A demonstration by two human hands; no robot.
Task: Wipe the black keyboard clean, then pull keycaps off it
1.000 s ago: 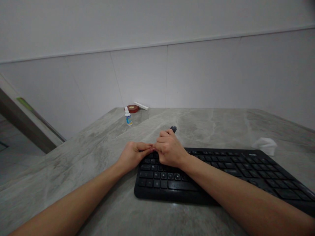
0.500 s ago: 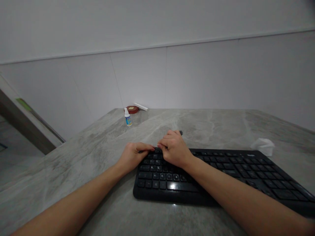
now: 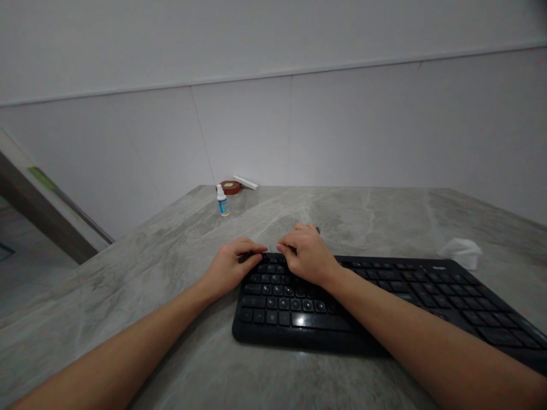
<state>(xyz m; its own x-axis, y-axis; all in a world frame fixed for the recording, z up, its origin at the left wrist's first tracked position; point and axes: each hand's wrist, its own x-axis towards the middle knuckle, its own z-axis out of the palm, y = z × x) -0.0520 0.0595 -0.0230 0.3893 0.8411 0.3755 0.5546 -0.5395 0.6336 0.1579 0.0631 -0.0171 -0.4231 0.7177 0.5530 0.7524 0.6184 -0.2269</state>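
A black keyboard (image 3: 384,296) lies on the grey marble-look table (image 3: 171,256). My left hand (image 3: 228,265) rests at the keyboard's far left corner, its fingers curled over the edge and gripping it. My right hand (image 3: 310,256) is closed in a fist over the top-left keys, around a small dark tool (image 3: 317,230). Only the tool's end pokes out behind the knuckles. The working end under the fist is hidden. The fingertips of the two hands nearly meet above the top row of keys.
A small white spray bottle (image 3: 222,201) stands at the table's far left. Behind it are a round brown tin (image 3: 231,187) and a white flat piece (image 3: 245,182) by the wall. A crumpled white tissue (image 3: 461,251) lies past the keyboard's right end.
My right hand has slid slightly right and away along the top row of keys, and the tool's end now shows less. My left hand stays on the keyboard's corner.
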